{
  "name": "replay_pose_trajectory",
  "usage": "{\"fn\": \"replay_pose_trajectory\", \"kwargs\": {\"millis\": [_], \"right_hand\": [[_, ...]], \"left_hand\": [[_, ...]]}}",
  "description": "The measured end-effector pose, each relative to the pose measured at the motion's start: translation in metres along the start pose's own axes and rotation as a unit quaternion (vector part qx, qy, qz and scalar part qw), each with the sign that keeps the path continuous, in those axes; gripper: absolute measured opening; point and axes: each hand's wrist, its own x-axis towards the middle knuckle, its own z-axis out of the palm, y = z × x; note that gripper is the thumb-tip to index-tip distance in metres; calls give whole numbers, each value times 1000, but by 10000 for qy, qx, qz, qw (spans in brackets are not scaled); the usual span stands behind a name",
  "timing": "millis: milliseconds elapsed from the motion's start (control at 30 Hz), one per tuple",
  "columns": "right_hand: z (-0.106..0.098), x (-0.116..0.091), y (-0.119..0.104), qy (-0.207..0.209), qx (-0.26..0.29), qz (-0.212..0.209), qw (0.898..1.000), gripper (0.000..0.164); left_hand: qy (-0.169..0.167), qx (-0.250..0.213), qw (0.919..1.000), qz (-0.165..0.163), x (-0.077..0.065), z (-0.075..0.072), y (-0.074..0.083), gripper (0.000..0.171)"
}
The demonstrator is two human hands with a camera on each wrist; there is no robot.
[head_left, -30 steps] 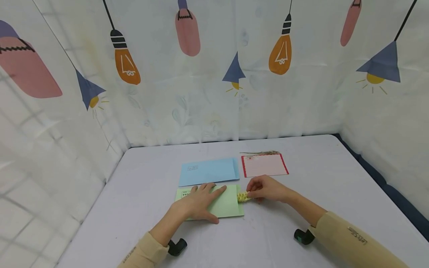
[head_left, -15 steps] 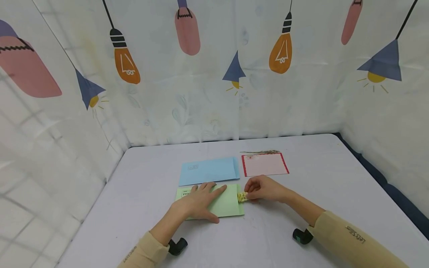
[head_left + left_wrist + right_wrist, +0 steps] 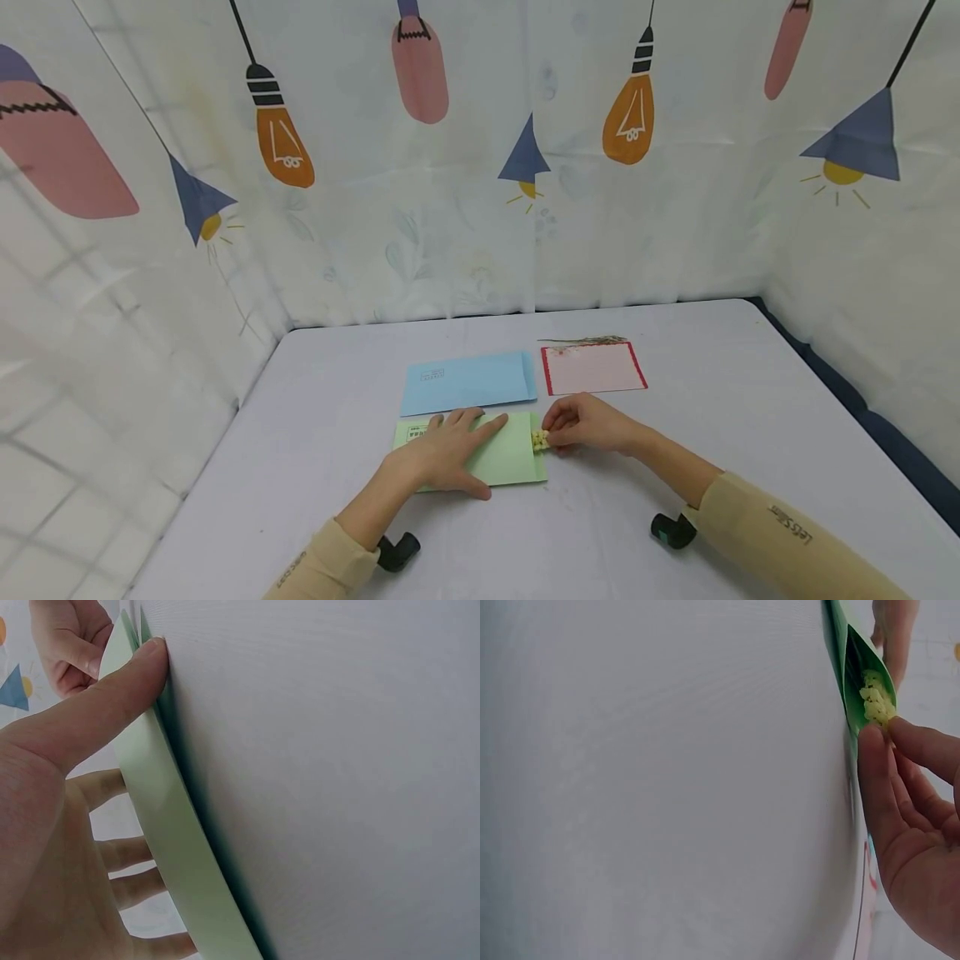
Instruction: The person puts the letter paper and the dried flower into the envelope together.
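A pale green envelope (image 3: 512,463) lies near the middle of the table, its open end to the right. My left hand (image 3: 448,460) rests on it, fingers spread; in the left wrist view, the thumb (image 3: 120,705) lies along the envelope's near edge. Thumb and fingers of my right hand (image 3: 588,422) pinch a sprig of small yellow flowers (image 3: 539,440) at the envelope's mouth. In the right wrist view, the yellow flowers (image 3: 877,699) sit inside the gaping mouth, between the green paper layers. Their pinched end is hidden by the fingertips.
Just behind the green envelope lies a blue envelope (image 3: 468,385). To its right is a pink card with a red border (image 3: 596,371), with a thin dried sprig (image 3: 592,341) along its far edge. A printed curtain (image 3: 465,250) hangs behind the white table (image 3: 337,375).
My right hand has moved slightly left, pushing the yellow flowers deeper into the green envelope, so less of them shows. The left hand has stayed in place.
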Motion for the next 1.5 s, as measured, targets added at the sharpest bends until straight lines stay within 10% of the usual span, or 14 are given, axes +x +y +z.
{"fn": "replay_pose_trajectory", "kwargs": {"millis": [1500], "right_hand": [[13,16,0,-52,930,-4,9957,19]], "left_hand": [[-3,80,10000,7,1,-2,1,103]]}}
